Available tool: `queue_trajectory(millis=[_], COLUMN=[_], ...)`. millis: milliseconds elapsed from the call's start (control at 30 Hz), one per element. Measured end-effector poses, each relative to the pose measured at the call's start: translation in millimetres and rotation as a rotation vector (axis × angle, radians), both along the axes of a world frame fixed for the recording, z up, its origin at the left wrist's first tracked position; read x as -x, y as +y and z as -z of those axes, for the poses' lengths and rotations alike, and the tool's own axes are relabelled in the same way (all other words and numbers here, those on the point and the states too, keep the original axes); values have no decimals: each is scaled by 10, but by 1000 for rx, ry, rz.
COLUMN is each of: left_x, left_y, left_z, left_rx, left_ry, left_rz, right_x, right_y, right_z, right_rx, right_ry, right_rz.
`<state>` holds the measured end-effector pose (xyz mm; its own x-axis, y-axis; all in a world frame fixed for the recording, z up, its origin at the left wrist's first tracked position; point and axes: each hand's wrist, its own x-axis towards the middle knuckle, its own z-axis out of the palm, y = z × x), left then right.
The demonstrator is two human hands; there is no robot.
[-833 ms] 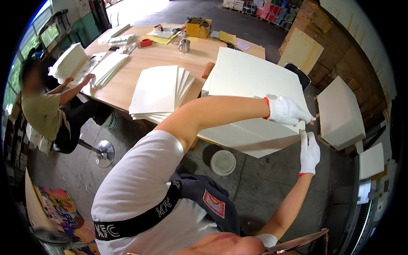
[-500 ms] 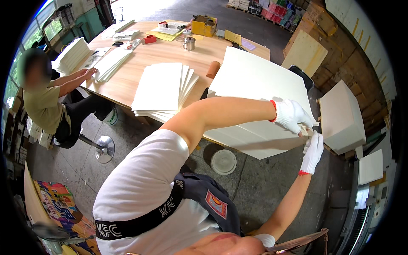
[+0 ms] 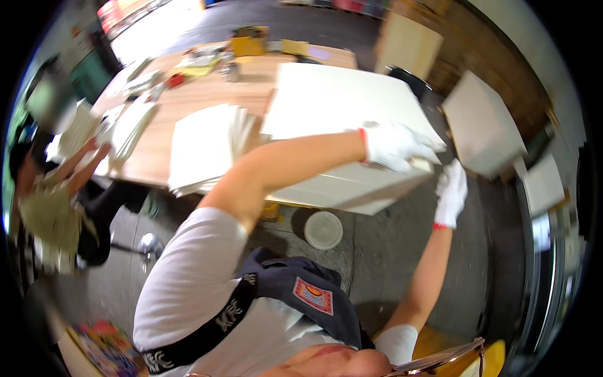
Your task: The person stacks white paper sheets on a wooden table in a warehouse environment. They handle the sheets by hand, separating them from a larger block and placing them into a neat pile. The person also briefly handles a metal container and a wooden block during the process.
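Observation:
A tall pile of large white sheets (image 3: 339,94) takes up the right part of the wooden table (image 3: 210,88). My left hand (image 3: 397,147), in a white knit glove with a red cuff, lies over the pile's near right corner. Its fingers reach along the top and bend around the edge of the upper sheets. Off to the right of that corner, apart from the pile, is my gloved right hand (image 3: 452,191). Motion smears its fingers, and no sheet shows in it.
A fanned stack of white sheets (image 3: 204,141) lies left of the pile. At the table's left end sits another person (image 3: 53,213) handling paper. A lidded white bucket (image 3: 323,230) stands on the floor before me. A big white block-shaped stack (image 3: 483,125) is beyond my right hand.
My hands were together at the pile's corner. The right has come away from it, while the left remains there with its fingers more outstretched. The whole view has shifted and blurred.

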<state>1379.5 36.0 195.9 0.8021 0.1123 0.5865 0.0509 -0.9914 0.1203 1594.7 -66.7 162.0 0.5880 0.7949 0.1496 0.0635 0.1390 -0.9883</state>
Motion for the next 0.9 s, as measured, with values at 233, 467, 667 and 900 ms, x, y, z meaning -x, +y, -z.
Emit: queue_trajectory(millis=[233, 467, 667, 900], left_x=[-22, -179, -261, -224], left_y=[-217, -75, 53, -41], left_z=[-139, -181, -117, -208], left_rx=[66, 48, 92, 205], left_ry=[88, 202, 220, 291], left_rz=[-201, -355, -396, -392], right_x=[142, 78, 11, 52], right_y=[-157, -108, -97, 22], right_z=[-85, -1, -137, -365], right_rx=[471, 246, 124, 148], right_ry=[-850, -1173, -1375, -1373], right_rz=[-7, 71, 85, 28])
